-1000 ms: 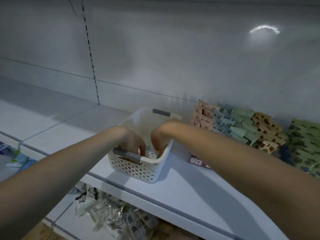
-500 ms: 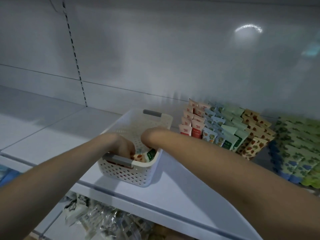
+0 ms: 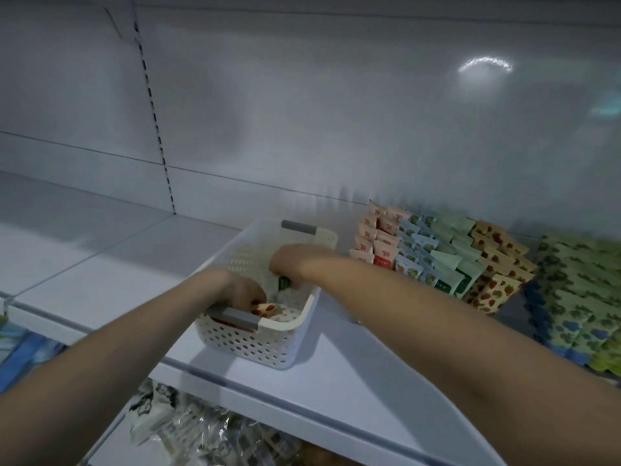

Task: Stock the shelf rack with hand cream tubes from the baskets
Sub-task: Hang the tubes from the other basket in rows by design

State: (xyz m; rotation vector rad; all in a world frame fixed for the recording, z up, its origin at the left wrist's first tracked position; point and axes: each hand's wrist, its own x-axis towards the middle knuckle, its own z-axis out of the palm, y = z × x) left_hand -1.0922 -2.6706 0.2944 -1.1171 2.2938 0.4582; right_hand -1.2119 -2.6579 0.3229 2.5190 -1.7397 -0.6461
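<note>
A white perforated basket [image 3: 255, 346] with grey handles stands on the white shelf [image 3: 100, 274]. Both my hands reach down into it. My left hand [image 3: 240, 290] is just behind the near handle, fingers curled onto a strawberry-print hand cream tube [image 3: 267, 308]. My right hand [image 3: 297, 264] is further back in the basket and pinches a white tube with a green label [image 3: 285, 283]. To the right of the basket, stocked tubes [image 3: 437, 260] stand in rows of red, blue, green and strawberry print.
Green and blue patterned packs [image 3: 578, 294] fill the shelf's far right. Bare shelf stretches left of the basket up to the white back panel [image 3: 302, 129]. Plastic-wrapped goods [image 3: 188, 432] lie on the shelf below.
My hands have drawn apart inside the basket. The right hand has come up a little with the green-labelled tube, and the strawberry-print tube now shows at my left fingertips.
</note>
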